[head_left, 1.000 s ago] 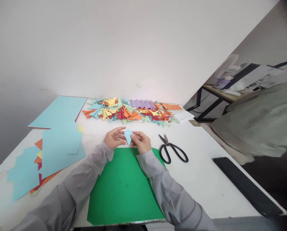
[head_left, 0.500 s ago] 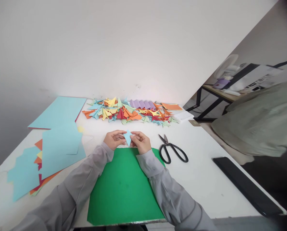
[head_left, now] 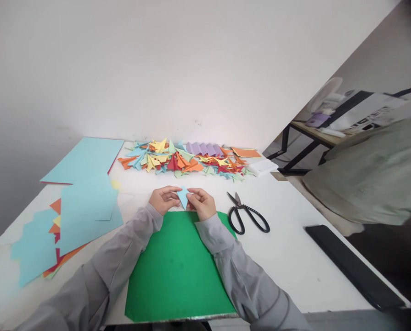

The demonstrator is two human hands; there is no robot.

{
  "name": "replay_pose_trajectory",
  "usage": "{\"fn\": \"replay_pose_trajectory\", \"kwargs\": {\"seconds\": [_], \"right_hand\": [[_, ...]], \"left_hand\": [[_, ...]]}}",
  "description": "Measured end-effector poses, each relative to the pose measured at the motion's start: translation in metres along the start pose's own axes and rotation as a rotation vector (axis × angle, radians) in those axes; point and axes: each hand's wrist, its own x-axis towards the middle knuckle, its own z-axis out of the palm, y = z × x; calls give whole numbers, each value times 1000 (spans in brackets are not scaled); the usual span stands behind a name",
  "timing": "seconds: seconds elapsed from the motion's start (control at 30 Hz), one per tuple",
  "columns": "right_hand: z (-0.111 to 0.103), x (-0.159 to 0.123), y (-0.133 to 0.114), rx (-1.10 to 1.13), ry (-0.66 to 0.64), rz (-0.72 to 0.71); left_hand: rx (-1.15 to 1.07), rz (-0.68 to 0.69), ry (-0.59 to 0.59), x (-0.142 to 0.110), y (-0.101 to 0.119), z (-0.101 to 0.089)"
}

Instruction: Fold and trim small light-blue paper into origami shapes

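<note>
A small piece of light blue paper, folded to a downward point, is held between both hands just above the far edge of a green board. My left hand pinches its left edge between thumb and fingers. On the other side, my right hand grips the right edge with the thumb in front. Black-handled scissors lie with blades parted to the right of my right hand. Beyond the hands, a pile of small folded paper planes in several colours spreads along the wall.
Light blue paper sheets overlap on the left over orange and red scraps. Behind them is a larger blue sheet. A purple pleated paper, orange paper and a white item sit at the back. A long black object lies right; a person is beyond.
</note>
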Motion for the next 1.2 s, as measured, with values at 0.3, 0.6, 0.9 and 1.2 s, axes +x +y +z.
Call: {"fn": "replay_pose_trajectory", "kwargs": {"seconds": [0.3,0.6,0.9,1.2], "right_hand": [[7,-5,-7,0,-41,-4],[9,-6,-7,-19,-64,-23],[9,-5,-7,67,-4,-60],[1,2,-2,130,71,117]], "left_hand": [[21,-31,77,1,5,3],[33,-75,163,2,4,3],[-11,-76,122,2,4,3],[-100,-126,13,-2,15,8]]}}
